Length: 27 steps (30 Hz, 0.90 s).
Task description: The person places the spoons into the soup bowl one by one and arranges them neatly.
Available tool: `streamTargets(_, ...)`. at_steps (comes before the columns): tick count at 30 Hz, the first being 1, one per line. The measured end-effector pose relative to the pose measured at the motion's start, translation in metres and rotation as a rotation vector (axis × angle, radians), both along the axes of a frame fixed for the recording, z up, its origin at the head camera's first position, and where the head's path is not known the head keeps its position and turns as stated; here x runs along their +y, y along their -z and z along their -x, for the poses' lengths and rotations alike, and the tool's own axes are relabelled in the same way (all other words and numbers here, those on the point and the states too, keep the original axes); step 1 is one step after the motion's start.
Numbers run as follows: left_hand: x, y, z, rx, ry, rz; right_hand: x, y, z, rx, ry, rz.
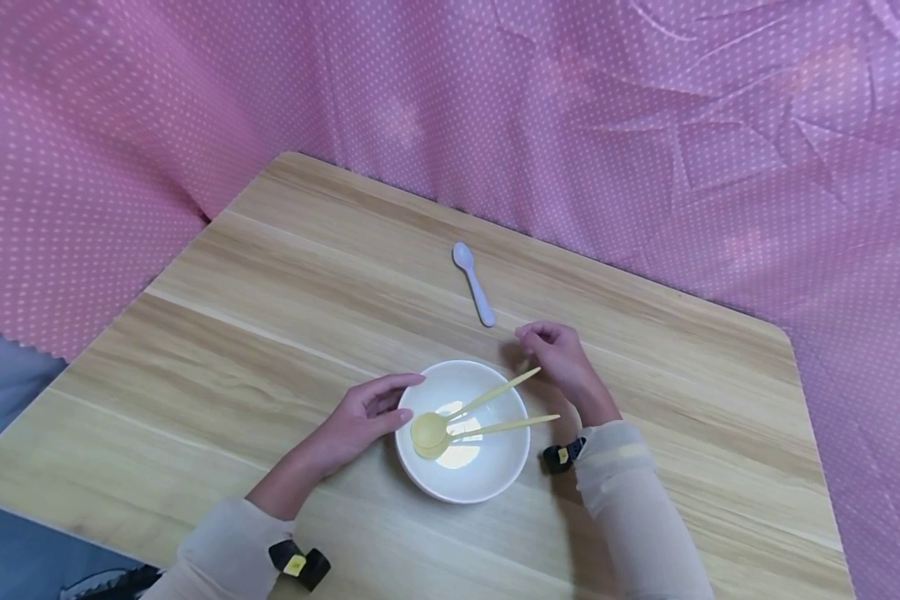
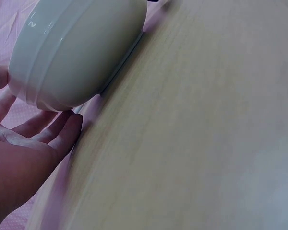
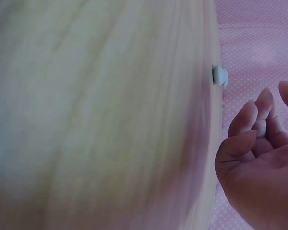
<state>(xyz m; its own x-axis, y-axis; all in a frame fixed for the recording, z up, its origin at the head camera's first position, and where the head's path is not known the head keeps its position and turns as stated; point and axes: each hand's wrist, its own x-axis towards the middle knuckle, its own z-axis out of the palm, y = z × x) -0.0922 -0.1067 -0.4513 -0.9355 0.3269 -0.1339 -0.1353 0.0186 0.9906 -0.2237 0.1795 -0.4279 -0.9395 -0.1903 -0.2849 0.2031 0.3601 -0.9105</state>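
Note:
A white bowl (image 1: 463, 492) stands on the wooden table, with two pale yellow spoons inside. Their round heads (image 1: 429, 433) overlap at the left of the bowl, and both handles (image 1: 495, 392) stick out over its right rim. My left hand (image 1: 363, 417) holds the bowl's left side, thumb and forefinger at the rim; in the left wrist view its other fingers (image 2: 67, 132) lie along the outer wall. Right of the bowl, my right hand (image 1: 562, 354) hovers with loosely curled fingers and nothing in them. Beyond it lies a pale lavender spoon (image 1: 474, 283).
The wooden table (image 1: 217, 358) has rounded corners and extends to both sides of the bowl. A pink cloth with white dots (image 1: 495, 108) hangs behind the table and along its left and right sides.

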Motion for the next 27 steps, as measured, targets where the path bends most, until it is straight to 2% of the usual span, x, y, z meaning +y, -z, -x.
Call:
streamTargets(8, 0.000, 0.000, -0.001, -0.001, 0.002, -0.007, -0.006, 0.002, 0.008, 0.013, -0.010, -0.095)
streamTargets(16, 0.000, 0.000, -0.001, 0.004, 0.002, -0.010, -0.011, 0.004, 0.018, 0.030, -0.002, -0.098)
streamTargets(27, 0.001, -0.003, -0.001, 0.000, -0.004, 0.002, -0.014, 0.010, 0.031, 0.144, -0.034, -0.190)
